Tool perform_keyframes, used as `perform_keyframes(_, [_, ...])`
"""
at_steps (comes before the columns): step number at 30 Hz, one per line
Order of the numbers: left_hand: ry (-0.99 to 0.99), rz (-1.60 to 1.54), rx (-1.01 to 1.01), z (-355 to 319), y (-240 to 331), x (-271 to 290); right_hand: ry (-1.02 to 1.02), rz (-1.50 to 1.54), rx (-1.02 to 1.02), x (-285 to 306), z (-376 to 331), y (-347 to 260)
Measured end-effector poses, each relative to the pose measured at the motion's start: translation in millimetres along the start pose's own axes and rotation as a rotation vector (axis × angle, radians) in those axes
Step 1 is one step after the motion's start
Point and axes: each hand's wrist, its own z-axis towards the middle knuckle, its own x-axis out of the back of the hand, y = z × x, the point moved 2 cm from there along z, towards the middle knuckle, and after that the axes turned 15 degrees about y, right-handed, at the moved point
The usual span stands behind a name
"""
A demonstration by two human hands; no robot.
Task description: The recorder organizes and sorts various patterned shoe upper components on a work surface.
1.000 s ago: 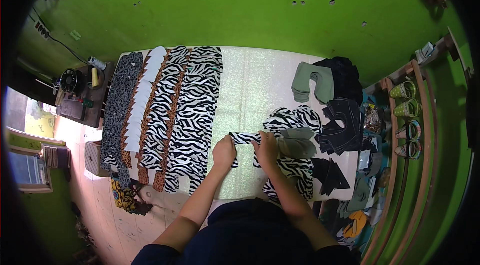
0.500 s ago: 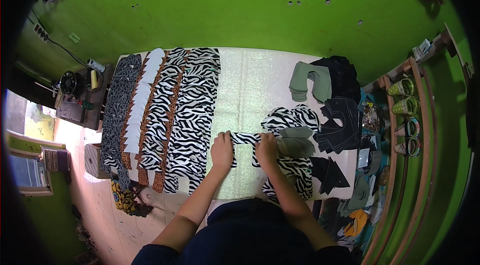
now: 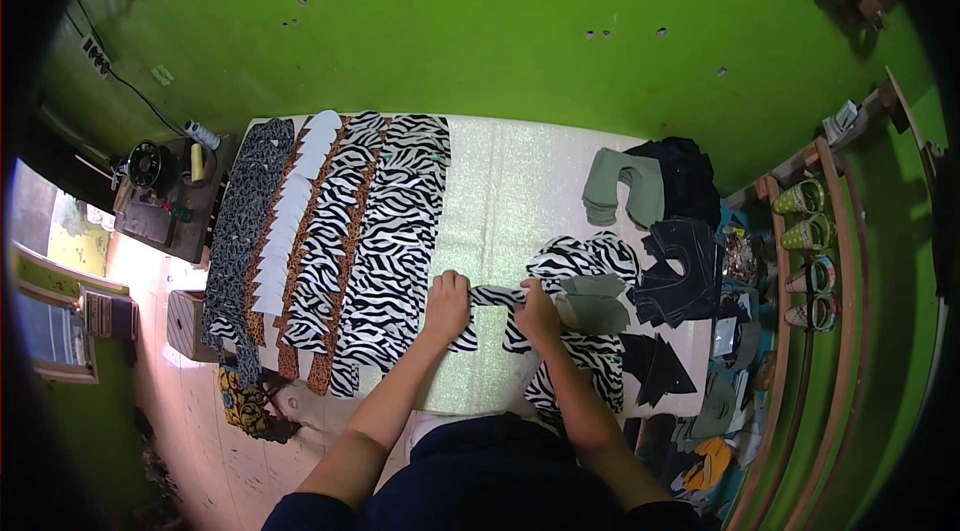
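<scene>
A zebra-print fabric piece (image 3: 497, 296) stretches between my two hands over the pale table, its ends hanging down below the fingers. My left hand (image 3: 447, 306) is closed on one end, just right of the overlapping zebra-print pieces (image 3: 395, 241). The other end is pinched in my right hand (image 3: 537, 311), beside grey-green cut pieces (image 3: 592, 304). More zebra-print pieces lie above (image 3: 585, 259) and below (image 3: 580, 376) those grey-green ones. My fingertips are partly hidden behind the knuckles.
Rows of patterned and white pieces (image 3: 285, 241) cover the table's left side. Grey-green U-shaped pieces (image 3: 605, 193) and black pieces (image 3: 678, 271) lie at the right. A wooden rack with shoes (image 3: 803, 216) stands right of the table (image 3: 490, 156). A small sewing-side stand (image 3: 165, 216) is at left.
My view has tilted slightly, so the table sits lower in the picture. The zebra-print strip between my hands looks turned or folded more; both hands still grip it.
</scene>
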Motion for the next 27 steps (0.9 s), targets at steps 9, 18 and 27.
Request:
perform_keyframes(9, [-0.085, -0.366, 0.353, 68, -14, 18, -0.057, 0.482, -0.09, -2, 74, -16])
perform_keyframes(18, [0.153, -0.375, 0.324, 206, -67, -21, 0.202, 0.412, 0.016, -41, 206, -80])
perform_keyframes(27, [0.137, -0.316, 0.335, 275, -95, -47, 0.389, 0.371, 0.079, -78, 272, -100])
